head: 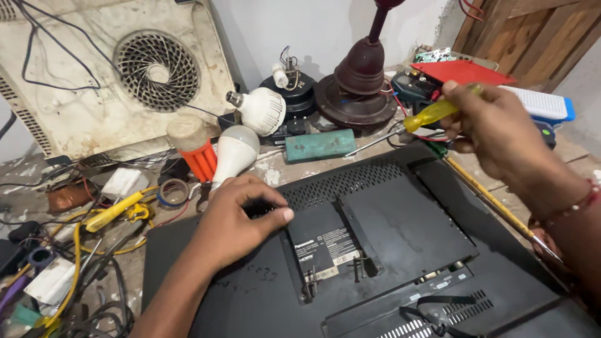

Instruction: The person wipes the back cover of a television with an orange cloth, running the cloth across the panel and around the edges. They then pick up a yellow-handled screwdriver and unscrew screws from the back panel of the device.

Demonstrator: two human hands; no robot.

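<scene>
Left hand (235,219), lower centre, fingers curled, fingertips pressing the black television back panel (388,231) near its vent slots — holding nothing. Right hand (494,128), upper right, closed around a yellow-handled screwdriver (400,128) — tip pointing left toward a green block (320,144).

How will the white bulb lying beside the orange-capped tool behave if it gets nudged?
The white bulb lies on its side with a rounded dome, so it would probably roll. It looks light for its size and may crack if knocked off. The orange-capped tool close beside it might stop it.
</scene>
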